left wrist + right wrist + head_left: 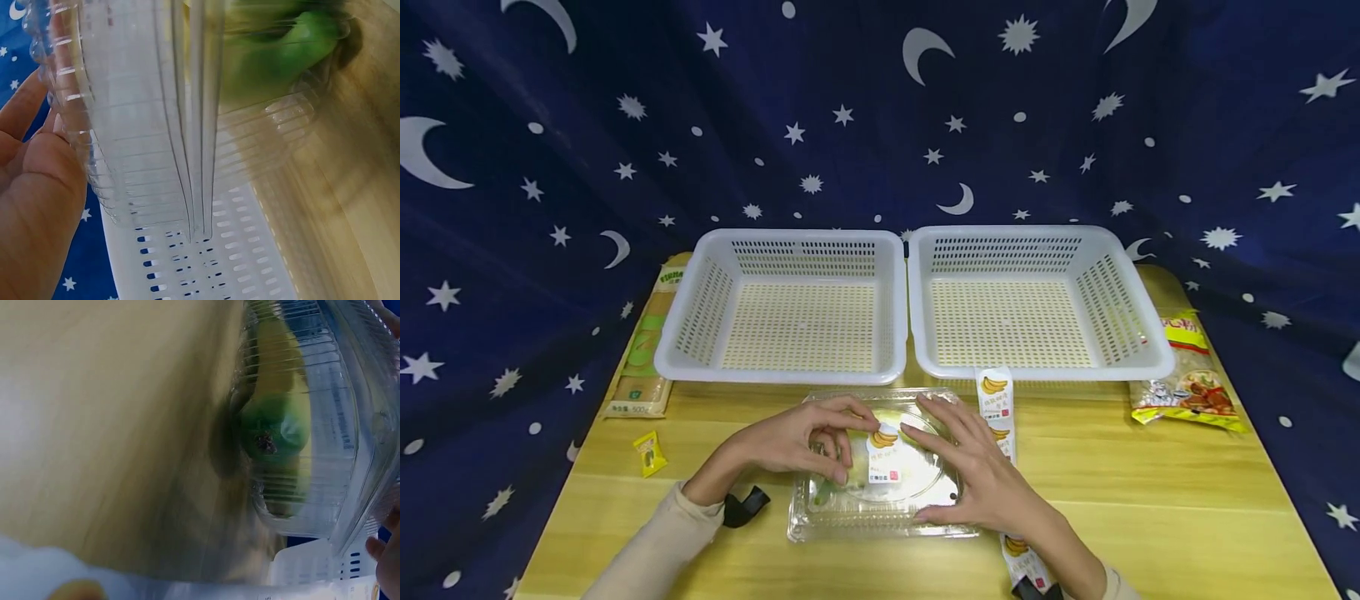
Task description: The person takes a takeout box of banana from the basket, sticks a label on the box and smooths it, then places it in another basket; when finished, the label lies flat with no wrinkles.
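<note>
A clear plastic clamshell box (880, 521) lies closed on the wooden table, with yellow-and-green produce (275, 428) showing through its wall in the right wrist view. On the lid sits a white label (883, 467) printed with bananas. My left hand (805, 437) is over the lid's left half, its index fingertip at the label's upper corner and its thumb lower down by the lid. Spread over the right part of the lid, my right hand (977, 471) rests with fingers and thumb apart. A strip of banana labels (995, 396) runs beneath the right forearm.
Two white perforated baskets (801, 379) (1037, 372) stand side by side behind the box. Bagged food (640, 367) lies at the left edge, near a small yellow packet (650, 454). Another food bag (1187, 375) is on the right. A starry dark-blue cloth (865, 100) hangs behind.
</note>
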Motion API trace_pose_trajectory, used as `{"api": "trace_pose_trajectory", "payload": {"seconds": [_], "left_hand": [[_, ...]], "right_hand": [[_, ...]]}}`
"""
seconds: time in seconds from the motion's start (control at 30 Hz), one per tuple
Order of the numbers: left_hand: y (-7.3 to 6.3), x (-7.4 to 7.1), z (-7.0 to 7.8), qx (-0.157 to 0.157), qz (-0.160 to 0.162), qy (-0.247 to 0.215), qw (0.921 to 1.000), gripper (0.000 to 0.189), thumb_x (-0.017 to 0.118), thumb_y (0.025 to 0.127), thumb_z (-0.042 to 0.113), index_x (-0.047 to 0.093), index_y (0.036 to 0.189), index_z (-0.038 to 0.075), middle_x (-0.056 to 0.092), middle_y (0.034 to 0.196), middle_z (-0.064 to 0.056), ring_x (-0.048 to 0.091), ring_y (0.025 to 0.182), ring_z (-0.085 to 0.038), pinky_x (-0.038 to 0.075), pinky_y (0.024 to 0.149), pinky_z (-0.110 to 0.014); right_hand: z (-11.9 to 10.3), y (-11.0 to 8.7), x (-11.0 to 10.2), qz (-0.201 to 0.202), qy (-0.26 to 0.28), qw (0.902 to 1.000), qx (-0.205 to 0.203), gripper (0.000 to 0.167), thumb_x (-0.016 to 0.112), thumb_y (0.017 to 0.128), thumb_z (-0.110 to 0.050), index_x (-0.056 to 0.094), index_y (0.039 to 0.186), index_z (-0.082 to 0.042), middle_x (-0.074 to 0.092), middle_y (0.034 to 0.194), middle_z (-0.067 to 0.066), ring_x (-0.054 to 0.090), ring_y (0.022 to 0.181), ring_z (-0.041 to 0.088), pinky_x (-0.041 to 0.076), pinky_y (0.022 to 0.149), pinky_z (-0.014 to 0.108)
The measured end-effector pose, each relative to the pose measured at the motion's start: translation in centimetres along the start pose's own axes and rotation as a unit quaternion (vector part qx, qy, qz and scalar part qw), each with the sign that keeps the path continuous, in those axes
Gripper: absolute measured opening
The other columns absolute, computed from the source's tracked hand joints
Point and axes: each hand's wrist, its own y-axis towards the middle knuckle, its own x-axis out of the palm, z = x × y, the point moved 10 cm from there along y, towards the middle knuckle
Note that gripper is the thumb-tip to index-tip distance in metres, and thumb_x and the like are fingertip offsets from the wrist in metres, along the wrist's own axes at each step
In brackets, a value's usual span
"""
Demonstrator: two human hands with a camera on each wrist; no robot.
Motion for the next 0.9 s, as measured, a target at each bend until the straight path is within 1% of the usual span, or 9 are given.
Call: {"api": "trace_pose_trajectory", "payload": {"seconds": [0.07, 0.1, 0.27, 0.37, 0.5, 0.6, 0.7, 0.8, 0.9], "left_hand": [[0.0, -0.1, 0.0, 0.003, 0.003, 0.008, 1.0, 0.067, 0.072, 0.09, 0.032, 0.047, 0.141, -0.005, 0.04, 0.143, -0.017, 0.066, 0.093, -0.012, 0.06, 0.076, -0.033], [0.0, -0.1, 0.0, 0.002, 0.004, 0.011, 0.9999, 0.066, 0.072, 0.09, 0.03, 0.048, 0.14, -0.005, 0.041, 0.143, -0.017, 0.066, 0.093, -0.011, 0.06, 0.076, -0.033], [0.0, -0.4, 0.1, -0.007, 0.011, 0.03, 0.9995, 0.059, 0.073, 0.089, 0.015, 0.049, 0.139, -0.004, 0.041, 0.143, -0.015, 0.065, 0.085, -0.009, 0.06, 0.071, -0.032], [0.1, -0.7, 0.0, -0.017, 0.02, 0.053, 0.9982, 0.058, 0.074, 0.088, 0.016, 0.052, 0.139, -0.001, 0.042, 0.143, -0.013, 0.064, 0.08, -0.008, 0.059, 0.067, -0.03], [0.1, -1.0, -0.1, -0.027, 0.026, 0.075, 0.9965, 0.058, 0.075, 0.087, 0.019, 0.054, 0.138, 0.001, 0.044, 0.143, -0.012, 0.062, 0.077, -0.006, 0.058, 0.067, -0.029], [0.2, -1.1, -0.1, -0.021, 0.026, 0.082, 0.996, 0.056, 0.075, 0.087, 0.02, 0.055, 0.137, 0.002, 0.045, 0.141, -0.013, 0.062, 0.076, -0.005, 0.058, 0.067, -0.028], [0.2, -1.1, -0.1, -0.018, 0.025, 0.085, 0.9959, 0.055, 0.075, 0.088, 0.023, 0.056, 0.136, 0.003, 0.047, 0.139, -0.01, 0.061, 0.076, -0.005, 0.058, 0.068, -0.028], [0.2, -1.0, -0.2, -0.023, 0.024, 0.087, 0.9957, 0.055, 0.075, 0.088, 0.026, 0.057, 0.135, 0.005, 0.049, 0.137, -0.007, 0.06, 0.075, -0.006, 0.057, 0.067, -0.028], [0.2, -0.9, -0.3, -0.03, 0.025, 0.086, 0.9955, 0.055, 0.075, 0.088, 0.025, 0.057, 0.136, 0.005, 0.049, 0.137, -0.005, 0.06, 0.074, -0.006, 0.057, 0.067, -0.027]], "right_hand": [[-0.1, 0.1, 0.4, -0.002, -0.019, 0.9998, 0.004, 0.093, 0.067, 0.073, -0.075, 0.046, 0.147, -0.022, 0.033, 0.157, 0.012, 0.031, 0.142, 0.039, 0.024, 0.113, 0.063], [0.0, 0.1, 0.5, -0.004, -0.026, 0.9996, 0.013, 0.094, 0.068, 0.072, -0.075, 0.046, 0.147, -0.022, 0.033, 0.157, 0.011, 0.031, 0.142, 0.038, 0.027, 0.11, 0.065], [0.2, 0.1, 0.5, -0.008, -0.054, 0.9974, 0.047, 0.093, 0.066, 0.073, -0.075, 0.045, 0.147, -0.022, 0.032, 0.158, 0.008, 0.032, 0.142, 0.036, 0.025, 0.111, 0.061], [0.1, 0.3, 0.5, -0.009, -0.059, 0.9968, 0.053, 0.091, 0.064, 0.076, -0.074, 0.043, 0.148, -0.023, 0.031, 0.159, 0.008, 0.029, 0.143, 0.036, 0.021, 0.114, 0.061], [-0.7, 0.8, 0.5, -0.012, -0.037, 0.9989, 0.026, 0.092, 0.068, 0.075, -0.071, 0.042, 0.149, -0.024, 0.028, 0.16, 0.011, 0.023, 0.145, 0.039, 0.019, 0.113, 0.066], [-1.6, 1.2, 0.9, -0.023, -0.025, 0.9994, -0.003, 0.098, 0.074, 0.07, -0.07, 0.041, 0.15, -0.023, 0.025, 0.16, 0.015, 0.02, 0.146, 0.041, 0.018, 0.112, 0.068], [-2.3, 1.3, 1.3, -0.032, -0.028, 0.9988, -0.023, 0.102, 0.077, 0.064, -0.07, 0.043, 0.149, -0.024, 0.026, 0.159, 0.017, 0.022, 0.146, 0.042, 0.018, 0.113, 0.067], [-2.7, 1.3, 1.4, -0.025, -0.04, 0.9981, -0.04, 0.1, 0.078, 0.061, -0.07, 0.049, 0.145, -0.026, 0.029, 0.157, 0.019, 0.026, 0.144, 0.043, 0.018, 0.112, 0.066], [-2.8, 1.1, 1.3, -0.014, -0.04, 0.9979, -0.05, 0.094, 0.079, 0.061, -0.068, 0.053, 0.141, -0.027, 0.031, 0.156, 0.021, 0.028, 0.143, 0.043, 0.018, 0.114, 0.064]]}}
